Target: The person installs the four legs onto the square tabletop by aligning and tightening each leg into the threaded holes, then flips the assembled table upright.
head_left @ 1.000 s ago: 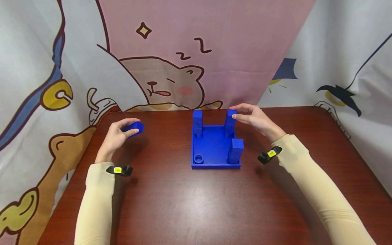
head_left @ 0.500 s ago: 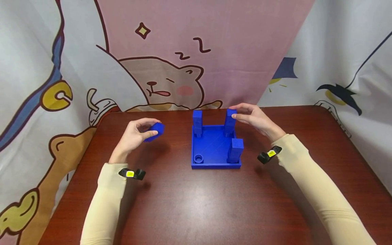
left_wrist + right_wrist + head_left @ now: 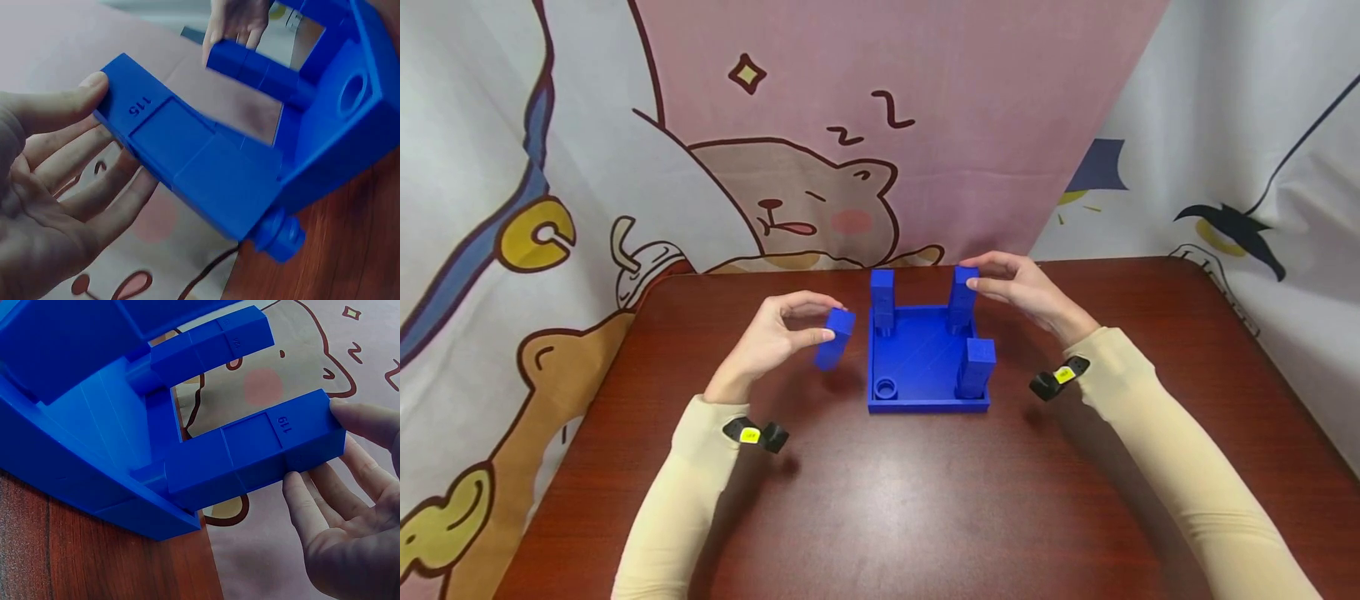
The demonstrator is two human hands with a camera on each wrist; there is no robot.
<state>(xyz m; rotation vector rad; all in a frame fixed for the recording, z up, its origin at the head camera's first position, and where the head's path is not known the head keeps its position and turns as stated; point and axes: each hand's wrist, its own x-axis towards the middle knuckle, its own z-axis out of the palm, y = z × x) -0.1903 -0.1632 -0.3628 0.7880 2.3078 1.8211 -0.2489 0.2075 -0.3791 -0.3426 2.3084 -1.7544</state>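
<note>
Between thumb and fingers, my left hand [image 3: 775, 333] pinches the top of a blue square post [image 3: 833, 340], held tilted in the air just left of the blue square tray [image 3: 928, 407]. That post carries the number 115 and has a round stepped peg [image 3: 279, 236] at its lower end. At the tray's far right corner, my right hand [image 3: 1018, 292] pinches the top of a standing post [image 3: 250, 450] marked 119. Other posts stand at the far left corner [image 3: 883, 300] and near right corner [image 3: 976, 371]. A round socket [image 3: 886, 388] shows at the near left corner.
The tray stands on a dark reddish-brown table [image 3: 880, 500]. Behind it hangs a cartoon-printed cloth [image 3: 1000, 125], close to the far table edge. Each wrist wears a black band camera, such as the left camera [image 3: 756, 435].
My left hand has moved right toward the tray with its post, which has turned from lying sideways to nearly upright with the peg end down. The right hand has stayed on its post.
</note>
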